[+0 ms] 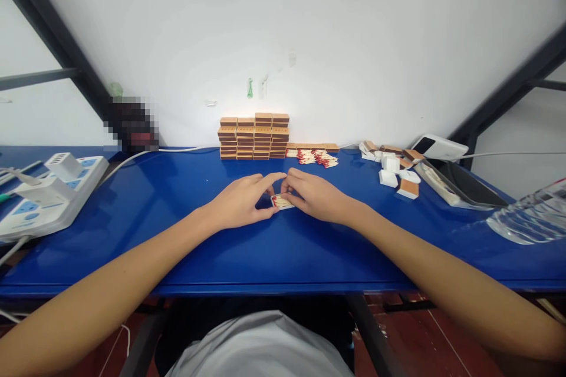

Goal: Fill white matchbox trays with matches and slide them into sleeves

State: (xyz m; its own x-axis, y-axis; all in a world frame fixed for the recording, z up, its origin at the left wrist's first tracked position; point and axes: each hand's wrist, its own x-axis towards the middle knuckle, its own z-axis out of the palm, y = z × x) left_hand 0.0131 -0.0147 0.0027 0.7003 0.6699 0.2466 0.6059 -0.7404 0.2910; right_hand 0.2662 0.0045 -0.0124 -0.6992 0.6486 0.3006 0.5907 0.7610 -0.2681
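A small matchbox tray [283, 202] filled with red-tipped matches lies on the blue table between my two hands. My left hand [243, 201] grips its left end, thumb at the near corner and fingers curled at the far side. From the right, my right hand [316, 195] closes its thumb and fingers over the other end, covering part of the matches. Just beyond, loose matches [316, 156] lie in small heaps. Behind these is a low row of matchboxes [313, 146]. Left of them stands a tall stack of matchboxes [254, 138].
On the right lie white trays and empty sleeves in a jumble [391, 168], a white power bank [440, 147], a dark flat device [466, 182] and a clear plastic bottle [533, 215]. A power strip [84, 194] with plugs occupies the left. A white wall rises behind.
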